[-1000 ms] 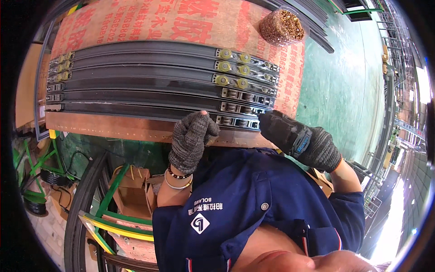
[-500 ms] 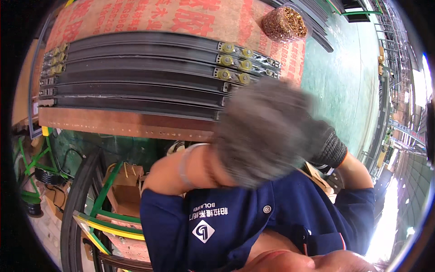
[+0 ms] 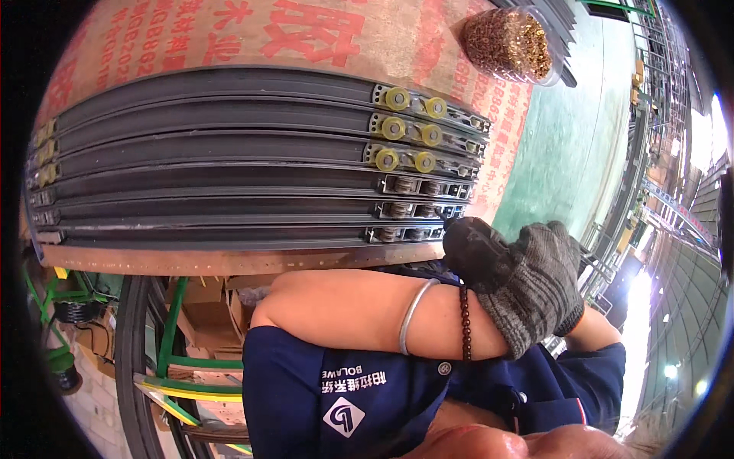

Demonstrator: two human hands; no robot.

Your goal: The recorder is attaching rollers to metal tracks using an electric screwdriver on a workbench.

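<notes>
My left hand point(image 3: 527, 306), in a grey knit glove, is closed around a black power drill point(image 3: 482, 252). The drill's thin bit reaches toward the dark roller fitting point(image 3: 413, 210) at the right end of one of the lower dark metal profiles point(image 3: 229, 208). Whether the tip touches it I cannot tell. My right hand point(image 3: 569, 294), also gloved, is close behind the left one, its fingers largely hidden. Several long profiles lie side by side. The farther ones carry yellow roller fittings point(image 3: 407, 130) at their right ends; the nearer ones carry dark rollers.
A clear plastic tub point(image 3: 508, 46) full of small brass-coloured screws stands at the far right of the printed brown board point(image 3: 191, 46). More dark profiles lie beyond it. Below left are a green and yellow frame point(image 3: 191, 390) and a cardboard box point(image 3: 205, 306). Green floor point(image 3: 566, 145) shows at right.
My blurred left hand has swung right and turned, and the drill is now visible in it. The near profile ends, hidden before, now show. The whole view has shifted relative to the board.
</notes>
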